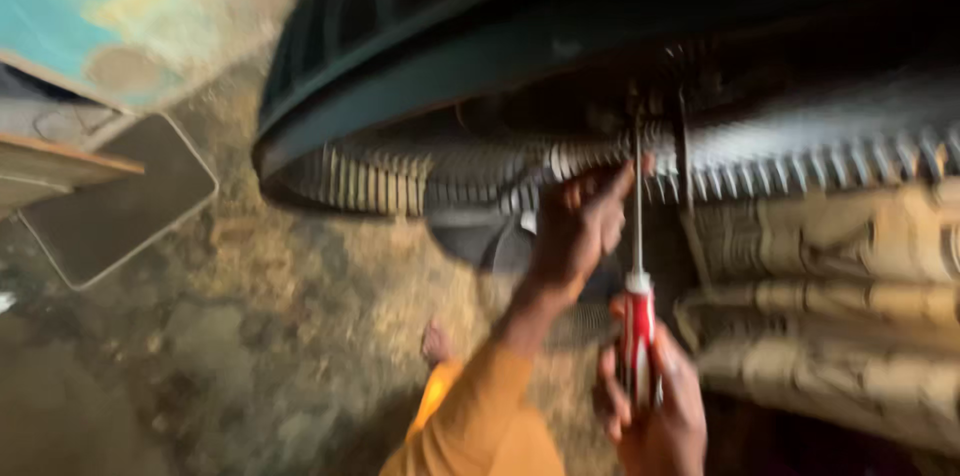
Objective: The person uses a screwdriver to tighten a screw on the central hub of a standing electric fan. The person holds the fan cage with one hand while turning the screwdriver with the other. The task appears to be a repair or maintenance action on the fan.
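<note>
Red-handled, the screwdriver (638,321) stands nearly upright in the right hand (655,406), whose fingers are wrapped round the grip, nearest the camera. Its shaft runs straight up to the fan grille (420,176) overhead. The left hand (580,226), farther up, pinches the grille rim just beside the tip.

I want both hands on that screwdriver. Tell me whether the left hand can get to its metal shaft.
Probably yes. The left hand sits up by the fan grille right beside the screwdriver shaft, nothing between; the right hand holds only the red handle.
</note>
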